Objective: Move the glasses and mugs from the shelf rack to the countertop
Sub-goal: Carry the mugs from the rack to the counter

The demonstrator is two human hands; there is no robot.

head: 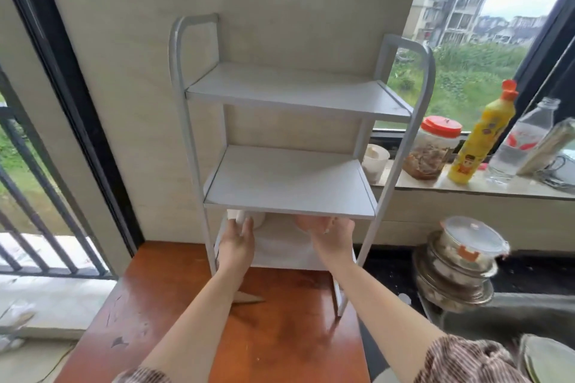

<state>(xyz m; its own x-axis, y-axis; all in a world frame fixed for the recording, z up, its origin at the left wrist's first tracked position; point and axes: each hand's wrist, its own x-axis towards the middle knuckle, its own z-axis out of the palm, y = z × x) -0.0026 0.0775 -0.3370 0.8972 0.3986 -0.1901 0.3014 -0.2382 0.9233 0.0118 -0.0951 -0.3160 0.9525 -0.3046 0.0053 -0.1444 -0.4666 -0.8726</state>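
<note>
A white three-tier shelf rack (289,193) stands on the orange-brown countertop (174,305). Its top and middle shelves are bare. On the bottom shelf, mostly hidden under the middle shelf, sit a white mug (256,218) on the left and a pinkish cup (308,222) on the right. My left hand (238,246) reaches into the bottom tier with fingers spread, right against the white mug. My right hand (334,238) is wrapped round the pinkish cup, thumb over its near side.
A knife tip (249,298) lies on the countertop under my left forearm. On the window ledge stand a white cup (375,162), a red-lidded jar (431,149), a yellow bottle (480,137) and a water bottle (522,140). Stacked metal bowls (457,270) sit by the sink at right.
</note>
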